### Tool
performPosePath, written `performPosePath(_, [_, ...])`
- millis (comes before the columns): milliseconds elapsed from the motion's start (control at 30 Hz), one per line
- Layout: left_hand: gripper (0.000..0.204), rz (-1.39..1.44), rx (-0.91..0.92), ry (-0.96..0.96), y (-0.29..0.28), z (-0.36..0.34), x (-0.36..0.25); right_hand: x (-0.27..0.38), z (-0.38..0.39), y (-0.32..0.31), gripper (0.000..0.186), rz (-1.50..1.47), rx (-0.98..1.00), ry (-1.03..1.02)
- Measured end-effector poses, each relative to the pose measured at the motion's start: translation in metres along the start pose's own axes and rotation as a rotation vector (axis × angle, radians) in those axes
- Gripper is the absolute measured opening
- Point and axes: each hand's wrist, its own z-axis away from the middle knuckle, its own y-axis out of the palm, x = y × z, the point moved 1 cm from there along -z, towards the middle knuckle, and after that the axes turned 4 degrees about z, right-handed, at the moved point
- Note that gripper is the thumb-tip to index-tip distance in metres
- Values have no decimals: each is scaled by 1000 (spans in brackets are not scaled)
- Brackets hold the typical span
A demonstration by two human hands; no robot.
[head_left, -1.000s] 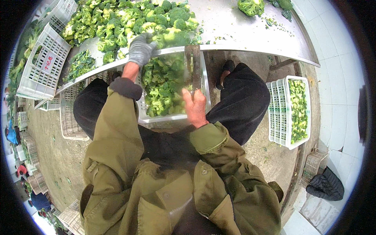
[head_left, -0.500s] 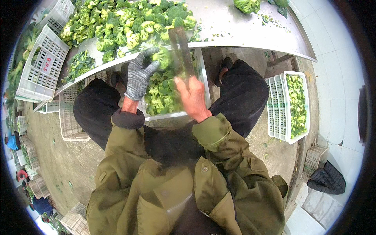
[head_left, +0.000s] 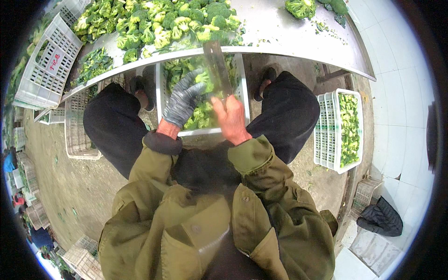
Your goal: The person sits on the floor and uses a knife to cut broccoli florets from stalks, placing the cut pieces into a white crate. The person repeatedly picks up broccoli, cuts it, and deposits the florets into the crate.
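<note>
My left hand, in a grey knit glove, is closed on a piece of broccoli, its fingers wrapped round it. My bare right hand grips a broad, dark-bladed knife, the blade pointing away from me toward the table edge and slightly blurred. The blade is close to the right side of the broccoli; whether they touch I cannot tell. Both hands are over a white plastic crate between my knees, which holds cut broccoli florets.
A metal table spans the far side, with a broccoli pile at left and a larger broccoli head at right. A filled white crate stands right of me; another crate leans at left. A dark jacket lies lower right.
My left hand has moved nearer to me and to the right with the broccoli, down over the crate. The knife has come slightly nearer too, still in my right hand.
</note>
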Motion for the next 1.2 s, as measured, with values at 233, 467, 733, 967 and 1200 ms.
performPosePath(233, [40,175,44,22,-6,0,2,-11,1,1,17,165,15,-55])
performPosePath(467, [39,46,-60,70,-16,-7,5,0,-1,-5,21,286,51,-70])
performPosePath(733, [37,5,-131,99,-9,-3,5,5,-1,2,22,426,67,-190])
performPosePath(967, [38,-1,-219,87,-13,-7,18,-13,8,17,23,482,58,-131])
performPosePath(1200, [36,-132,-358,91,-20,-6,31,-25,12,23,24,512,154,-46])
